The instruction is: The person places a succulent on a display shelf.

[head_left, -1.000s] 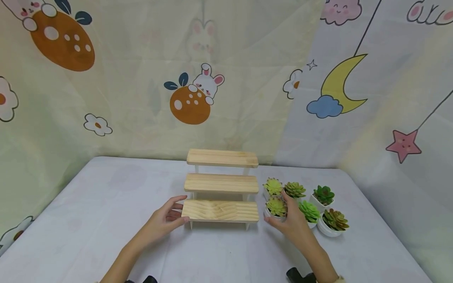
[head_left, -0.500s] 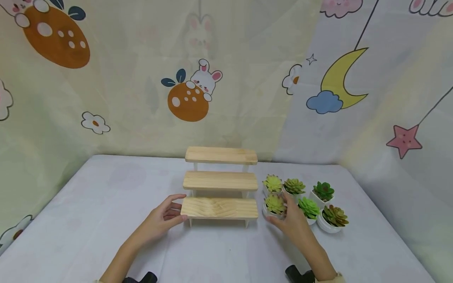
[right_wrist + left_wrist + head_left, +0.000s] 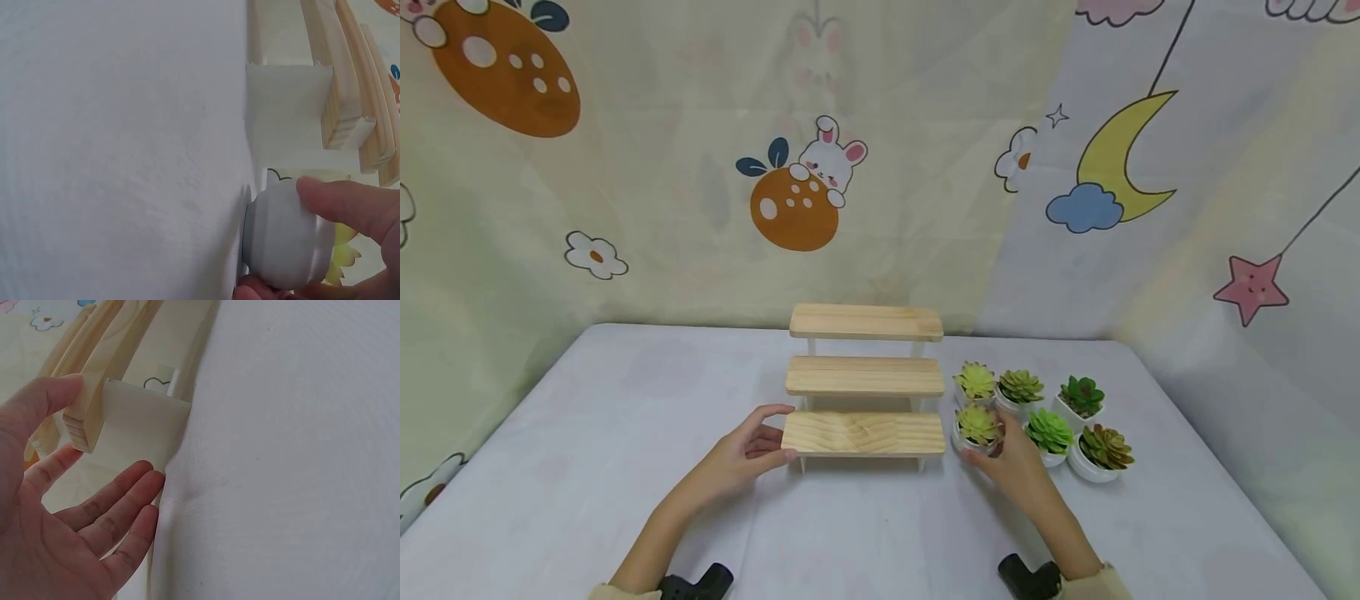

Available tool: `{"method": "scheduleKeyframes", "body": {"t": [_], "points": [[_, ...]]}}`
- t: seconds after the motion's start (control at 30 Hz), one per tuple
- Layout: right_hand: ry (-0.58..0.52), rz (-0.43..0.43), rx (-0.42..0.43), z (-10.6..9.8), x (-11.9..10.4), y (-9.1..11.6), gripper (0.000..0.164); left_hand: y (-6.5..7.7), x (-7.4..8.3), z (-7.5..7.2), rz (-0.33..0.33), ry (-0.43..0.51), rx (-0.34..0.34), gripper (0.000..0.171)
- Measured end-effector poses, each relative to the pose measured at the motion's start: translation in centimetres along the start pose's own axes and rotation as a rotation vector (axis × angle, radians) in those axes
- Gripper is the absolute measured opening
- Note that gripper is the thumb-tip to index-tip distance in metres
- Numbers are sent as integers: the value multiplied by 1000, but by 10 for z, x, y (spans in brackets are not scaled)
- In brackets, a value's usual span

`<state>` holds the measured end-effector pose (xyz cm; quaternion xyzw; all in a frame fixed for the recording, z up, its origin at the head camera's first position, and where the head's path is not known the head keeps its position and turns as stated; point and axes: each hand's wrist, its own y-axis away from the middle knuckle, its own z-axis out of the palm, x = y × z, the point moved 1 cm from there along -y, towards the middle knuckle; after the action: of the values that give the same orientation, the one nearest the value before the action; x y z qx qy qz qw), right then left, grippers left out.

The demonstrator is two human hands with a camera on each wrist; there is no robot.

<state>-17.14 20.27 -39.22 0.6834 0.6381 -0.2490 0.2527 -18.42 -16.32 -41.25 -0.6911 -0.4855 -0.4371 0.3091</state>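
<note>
A three-tier wooden display stand point(image 3: 865, 433) with white supports stands on the white-covered table. My left hand point(image 3: 737, 458) pinches the left end of its lowest board point(image 3: 94, 419) between thumb and index finger; the other fingers are spread below the board. To the right of the stand, my right hand point(image 3: 1021, 471) grips a small potted succulent point(image 3: 977, 425) with yellow-green leaves. The thumb is on the near side of its white pot point(image 3: 284, 234) and the fingers are round the far side. That pot still rests on the table, upright.
Several other potted succulents crowd around the right hand: a yellow-green one point(image 3: 976, 381) behind, an olive one point(image 3: 1020, 386), a bright green one point(image 3: 1049, 431), a dark green one point(image 3: 1082, 396) and a reddish-brown one point(image 3: 1103, 448). A printed cloth point(image 3: 910, 208) hangs behind the table.
The head view has tilted a little, so everything sits slightly higher in it. Both hands keep nearly the same places by the stand and the succulent.
</note>
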Motion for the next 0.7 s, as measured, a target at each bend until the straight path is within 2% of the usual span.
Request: {"method": "scheduleKeyframes", "body": {"t": [0.27, 0.43, 0.7], "points": [[39, -8, -22, 0, 5, -4, 62, 1, 1, 0, -3, 6, -13, 59], [44, -9, -9, 0, 4, -4, 64, 2, 4, -1, -4, 20, -20, 59], [107, 45, -2, 1, 2, -4, 74, 2, 4, -2, -13, 20, -27, 58]]}}
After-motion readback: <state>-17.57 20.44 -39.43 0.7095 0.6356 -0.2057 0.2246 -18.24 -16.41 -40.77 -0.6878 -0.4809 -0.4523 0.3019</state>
